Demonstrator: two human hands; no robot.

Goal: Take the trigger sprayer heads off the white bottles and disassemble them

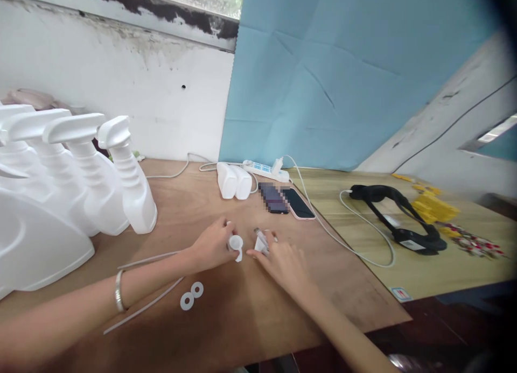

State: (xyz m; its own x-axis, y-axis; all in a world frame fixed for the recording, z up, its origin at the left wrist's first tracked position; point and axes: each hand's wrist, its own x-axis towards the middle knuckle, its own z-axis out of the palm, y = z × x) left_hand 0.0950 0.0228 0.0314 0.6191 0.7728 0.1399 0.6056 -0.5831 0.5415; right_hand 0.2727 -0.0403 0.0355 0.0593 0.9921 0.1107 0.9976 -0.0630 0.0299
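Between the fingers of my left hand is a small white round cap-like part with a tab hanging from its rim. My left fingers are closed on it. A short way to the right, my right hand pinches a small white plastic piece with a narrow, partly clear end pointing up and left. The two parts are apart, just above the brown tabletop. Two flat white ring washers lie on the table below my left forearm. Thin white tubes lie on both sides of that forearm.
Several white spray-bottle shaped bodies stand at the left. Two white bottles, a power strip and two phones lie at the back. On the right are a black head strap device, a white cable and yellow items.
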